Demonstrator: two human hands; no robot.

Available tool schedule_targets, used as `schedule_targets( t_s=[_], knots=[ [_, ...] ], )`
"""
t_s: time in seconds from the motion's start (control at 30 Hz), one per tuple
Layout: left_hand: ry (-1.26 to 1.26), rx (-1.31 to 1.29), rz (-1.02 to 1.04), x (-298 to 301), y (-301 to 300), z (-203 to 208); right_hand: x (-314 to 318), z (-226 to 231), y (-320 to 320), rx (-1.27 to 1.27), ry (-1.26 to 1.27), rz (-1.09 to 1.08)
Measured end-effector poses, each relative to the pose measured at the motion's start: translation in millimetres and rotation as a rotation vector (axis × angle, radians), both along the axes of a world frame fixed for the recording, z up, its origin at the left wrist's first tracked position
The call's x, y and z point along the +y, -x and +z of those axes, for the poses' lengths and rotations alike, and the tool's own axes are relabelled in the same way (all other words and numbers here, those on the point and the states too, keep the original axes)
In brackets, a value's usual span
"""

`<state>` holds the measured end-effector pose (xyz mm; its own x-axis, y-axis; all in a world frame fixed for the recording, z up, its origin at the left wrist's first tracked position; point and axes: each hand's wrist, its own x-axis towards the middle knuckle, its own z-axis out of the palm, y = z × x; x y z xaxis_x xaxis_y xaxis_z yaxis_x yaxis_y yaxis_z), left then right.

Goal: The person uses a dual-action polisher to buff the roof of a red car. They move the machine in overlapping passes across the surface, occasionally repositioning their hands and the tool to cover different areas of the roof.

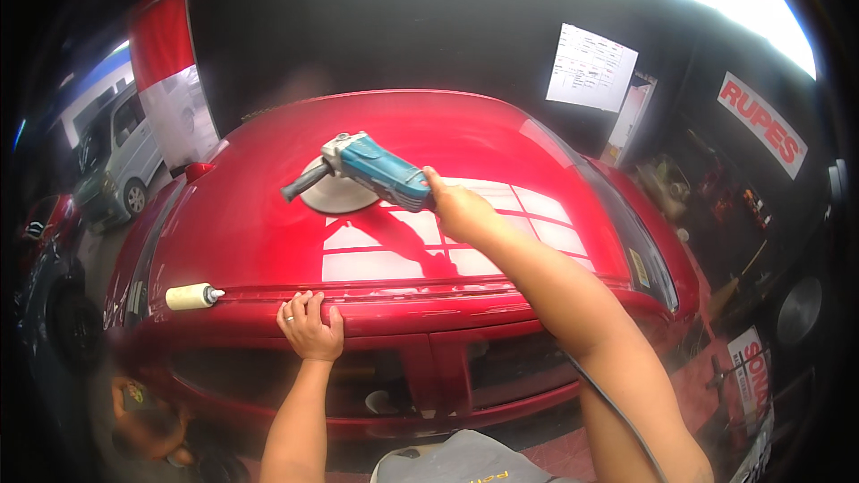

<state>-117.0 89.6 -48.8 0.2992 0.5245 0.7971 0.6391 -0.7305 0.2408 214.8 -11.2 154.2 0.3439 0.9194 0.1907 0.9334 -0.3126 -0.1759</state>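
Our right fingers (432, 182) wrap the polisher (380, 167); our left fingers (299, 305), loosely spread, hold nothing, resting on the roof (255, 206). We should run the pad (344, 200) flat.

The bare left forearm (297, 420) rises from the near edge to the left grip (310, 331), back upward, fingers slightly spread, pointing far. From the near right, the bare right arm (568, 295) reaches farther, slanting left; its right grip (461, 213) is curled closed.
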Motion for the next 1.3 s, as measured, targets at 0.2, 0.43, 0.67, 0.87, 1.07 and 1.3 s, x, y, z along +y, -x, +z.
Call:
schedule_targets(
  t_s=[0.2, 0.43, 0.67, 0.87, 1.07, 1.3],
  knots=[
    [-0.014, 0.018, 0.018, 1.0, 2.2, -0.1, -57.0, 16.8, -61.9, 0.087, 0.064, -0.272],
    [-0.020, 0.034, 0.009, 1.7, 2.6, 0.7, -98.2, 19.1, -144.7, 0.295, 0.029, -0.581],
    [-0.011, 0.038, -0.017, -0.2, 0.0, 2.5, -78.5, 12.7, -215.4, 0.302, 0.049, -0.696],
    [-0.009, 0.047, -0.010, -1.0, 5.7, 5.1, -33.5, 25.5, -178.3, 0.268, 0.027, -0.582],
    [-0.007, 0.040, -0.017, 2.0, 1.0, 4.6, 5.7, 32.6, -138.3, 0.224, 0.015, -0.388],
    [-0.005, 0.044, -0.007, 2.8, 3.6, 1.3, 87.8, 15.8, -88.8, 0.042, 0.033, -0.145]
  ],
)
